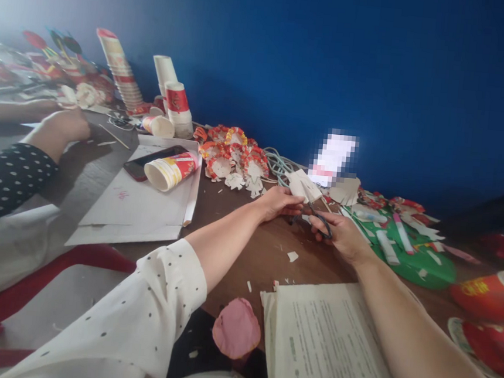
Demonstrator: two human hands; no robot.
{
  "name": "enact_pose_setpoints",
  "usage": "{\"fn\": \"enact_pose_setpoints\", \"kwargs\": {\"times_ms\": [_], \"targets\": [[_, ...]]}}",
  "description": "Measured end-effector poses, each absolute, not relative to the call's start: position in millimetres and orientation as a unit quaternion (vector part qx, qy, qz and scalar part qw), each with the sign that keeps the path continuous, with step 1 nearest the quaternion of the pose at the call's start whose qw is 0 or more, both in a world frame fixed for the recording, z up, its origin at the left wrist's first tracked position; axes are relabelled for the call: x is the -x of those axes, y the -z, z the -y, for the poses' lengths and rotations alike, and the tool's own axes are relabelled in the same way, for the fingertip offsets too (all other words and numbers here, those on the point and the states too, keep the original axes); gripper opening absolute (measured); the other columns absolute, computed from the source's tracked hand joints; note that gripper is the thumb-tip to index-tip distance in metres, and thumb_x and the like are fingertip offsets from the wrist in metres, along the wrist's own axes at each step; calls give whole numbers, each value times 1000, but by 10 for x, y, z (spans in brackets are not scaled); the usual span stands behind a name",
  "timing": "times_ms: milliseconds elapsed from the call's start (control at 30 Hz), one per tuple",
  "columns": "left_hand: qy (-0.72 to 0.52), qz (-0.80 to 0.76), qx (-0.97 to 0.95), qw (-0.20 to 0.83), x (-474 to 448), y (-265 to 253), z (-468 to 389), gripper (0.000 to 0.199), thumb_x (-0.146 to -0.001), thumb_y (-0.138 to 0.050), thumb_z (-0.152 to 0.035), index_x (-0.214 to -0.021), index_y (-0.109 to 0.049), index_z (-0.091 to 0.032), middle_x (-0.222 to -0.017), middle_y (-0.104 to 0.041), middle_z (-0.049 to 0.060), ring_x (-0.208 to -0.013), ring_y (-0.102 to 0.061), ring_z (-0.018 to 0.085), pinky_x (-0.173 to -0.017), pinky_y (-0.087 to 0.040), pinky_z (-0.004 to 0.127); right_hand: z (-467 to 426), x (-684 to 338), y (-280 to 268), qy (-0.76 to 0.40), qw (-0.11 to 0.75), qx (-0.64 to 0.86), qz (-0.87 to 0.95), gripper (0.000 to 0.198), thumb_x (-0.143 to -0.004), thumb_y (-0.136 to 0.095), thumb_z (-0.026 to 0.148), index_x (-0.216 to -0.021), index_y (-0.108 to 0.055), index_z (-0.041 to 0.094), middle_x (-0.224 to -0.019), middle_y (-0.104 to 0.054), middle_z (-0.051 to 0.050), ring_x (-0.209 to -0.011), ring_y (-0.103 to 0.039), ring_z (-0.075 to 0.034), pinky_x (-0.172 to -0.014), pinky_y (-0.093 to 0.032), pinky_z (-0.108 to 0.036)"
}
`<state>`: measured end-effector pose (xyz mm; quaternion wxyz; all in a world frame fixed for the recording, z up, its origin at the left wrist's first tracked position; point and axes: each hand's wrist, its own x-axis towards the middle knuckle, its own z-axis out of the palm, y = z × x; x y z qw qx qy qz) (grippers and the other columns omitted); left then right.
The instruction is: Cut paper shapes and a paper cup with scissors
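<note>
Lying nearest me is a pink round piece (pixel 236 330), seen at the near edge of the counter (pixel 267 264) against dark cloth (pixel 193 325); what bears it I cannot tell. To its right, a stack of printed sheets (pixel 327 340) takes up the room beside my right forearm. Past the sheets' far edge, a stretch of brown counter with just small white scraps (pixel 292 256) gives my wrists some open room. Beyond that, my left hand (pixel 277 204) has its fingers pinched at the lower edge of a white paper piece (pixel 304 185), and my right hand (pixel 340 235) has its fingers wrapped about the handles of black scissors (pixel 328 230), close by that piece. I judge this a cutting step; whether the blades are parted or touching the paper I cannot tell. The next move seems to call for a steady left pinch, well out of the blades' line, while the right fingers work the handles. A green disc (pixel 434 271) hems in my right side, and a pile of cut-up paper cups (pixel 233 152) lies beyond my left wrist. Farther off, a pale blurred-out rectangle (pixel 331 160) and the blue wall (pixel 264 49) limit my forward reach.
</note>
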<state>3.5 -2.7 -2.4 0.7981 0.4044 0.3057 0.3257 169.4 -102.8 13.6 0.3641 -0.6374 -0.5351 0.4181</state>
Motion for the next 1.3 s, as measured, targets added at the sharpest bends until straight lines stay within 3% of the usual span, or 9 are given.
{"fn": "enact_pose_setpoints", "kwargs": {"times_ms": [233,400,567,900,1100,1300], "targets": [[-317,-293,-403,807,-35,32,15,14,-75,-76,-14,-74,-63,-8,-64,-65,4,-60,-61,9,-71,-53,27,1050,-1681,-142,-458,378,631,499,48,-71,-72,61,-95,-73,19,-80,-66,-6,-61,-57,-12,-44,-31,-22],[-314,-293,-404,808,-24,33,18,11,-77,-73,-11,-74,-63,-8,-65,-65,4,-60,-62,10,-70,-53,28,1041,-1695,-135,-442,373,630,518,45,-72,-71,61,-78,-69,17,-75,-63,-5,-58,-54,-11,-44,-28,-22],[-311,-289,-409,807,-19,42,9,8,-77,-71,-9,-75,-64,-7,-64,-64,3,-58,-60,8,-68,-53,26,1041,-1687,-158,-431,371,630,530,44,-71,-72,60,-74,-68,17,-71,-61,-3,-55,-52,-10,-45,-29,-22],[-290,-281,-432,806,2,19,13,15,-73,-77,-12,-75,-64,-6,-63,-62,2,-58,-58,7,-65,-53,24,1027,-1742,-122,-449,373,618,528,41,-72,-74,57,-77,-69,16,-70,-62,-2,-55,-52,-9,-43,-25,-22],[-295,-283,-434,803,-2,-3,33,20,-69,-81,-15,-75,-64,-6,-64,-62,3,-57,-57,7,-66,-54,26,1028,-1747,-133,-444,368,616,537,39,-73,-74,55,-81,-73,17,-70,-62,-1,-56,-54,-10,-47,-31,-23],[-297,-287,-430,803,-2,-11,37,17,-71,-78,-13,-74,-63,-6,-62,-61,2,-57,-57,7,-63,-54,24,1035,-1724,-135,-452,380,606,533,49,-71,-76,52,-107,-75,19,-72,-63,-1,-59,-54,-11,-55,-40,-25]]}}
